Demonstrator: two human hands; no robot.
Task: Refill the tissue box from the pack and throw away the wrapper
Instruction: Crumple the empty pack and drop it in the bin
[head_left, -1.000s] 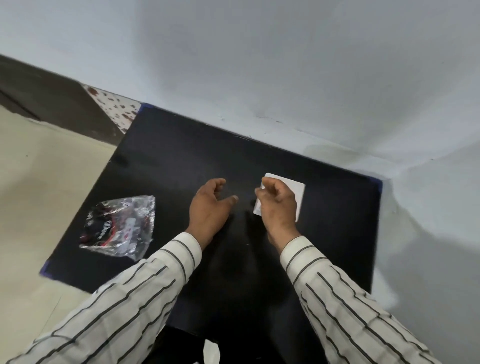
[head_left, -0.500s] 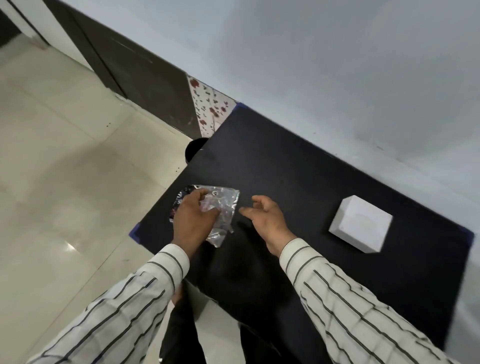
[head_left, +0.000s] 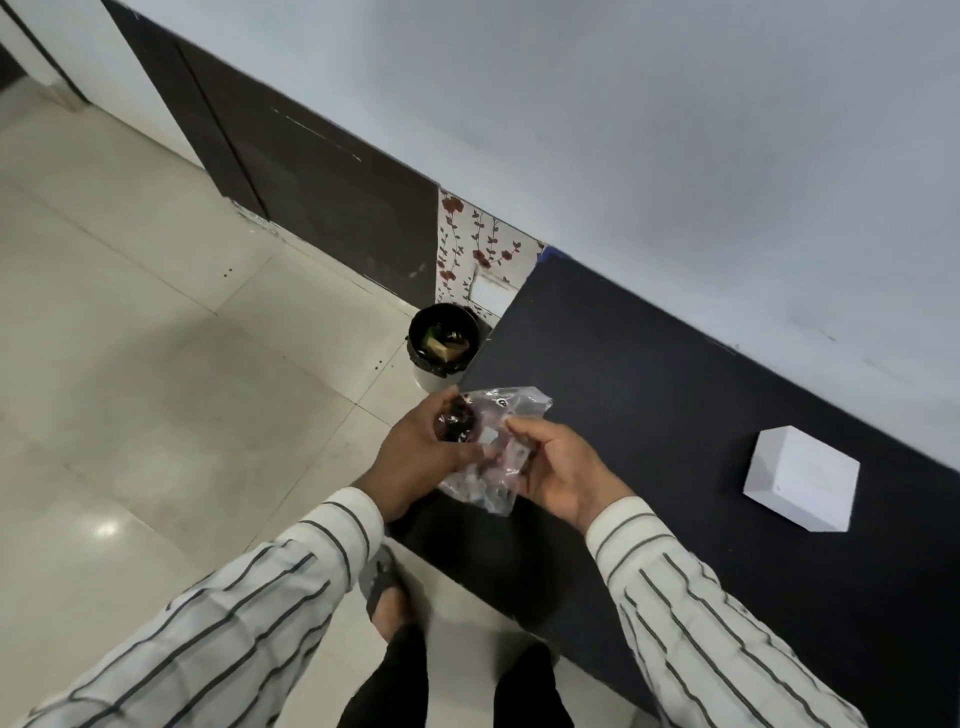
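The crumpled clear plastic wrapper (head_left: 498, 447), with dark and red print, is held in the air over the left corner of the black table (head_left: 675, 395). My left hand (head_left: 415, 457) grips its left side and my right hand (head_left: 561, 467) pinches its right side. The white tissue box (head_left: 800, 480) sits closed on the table to the right, apart from both hands.
A small bin with a black liner (head_left: 442, 343) stands on the tiled floor just beyond the table's left corner, holding some rubbish. Behind it are a flowered wall panel (head_left: 478, 249) and a dark skirting. My feet show below the table edge.
My left hand lifted the wrapper off the table and my right hand took hold of it too. The view has swung left, bringing the bin into sight.
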